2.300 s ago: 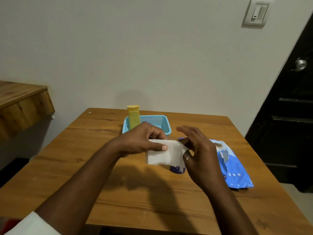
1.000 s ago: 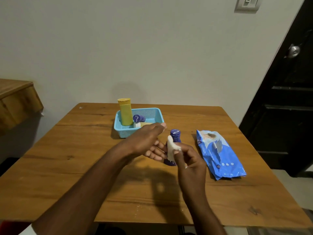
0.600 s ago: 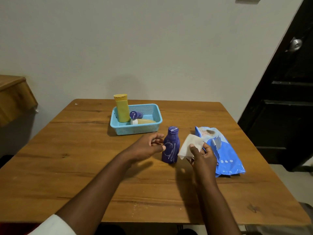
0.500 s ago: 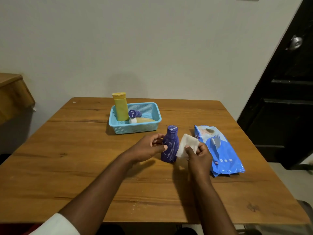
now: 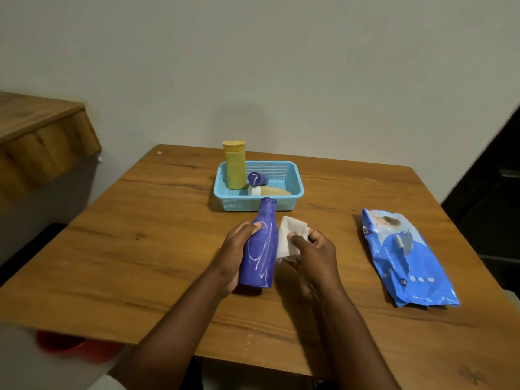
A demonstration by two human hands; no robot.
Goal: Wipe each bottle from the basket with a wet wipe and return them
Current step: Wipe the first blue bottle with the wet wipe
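Observation:
My left hand (image 5: pixel 235 250) grips a dark blue bottle (image 5: pixel 260 246) with white markings, lifted and tilted a little above the table. My right hand (image 5: pixel 312 253) pinches a folded white wet wipe (image 5: pixel 289 237) right beside the bottle's right side. Behind them stands a light blue basket (image 5: pixel 295 180). It holds an upright yellow bottle (image 5: pixel 235 164), a small dark blue bottle (image 5: pixel 257 178) lying down and a pale bottle with a white cap (image 5: pixel 270 190) lying down.
A blue wet-wipe pack (image 5: pixel 405 257) lies on the right side of the wooden table (image 5: pixel 140 249). A wooden shelf (image 5: pixel 36 142) sticks out at the left. A dark door (image 5: pixel 492 192) is at the right. Something red (image 5: pixel 64 343) sits below the table's left edge.
My left hand closed round the blue bottle and lifted it off the table toward me. My right hand brought the wipe up beside it. The camera view shifted.

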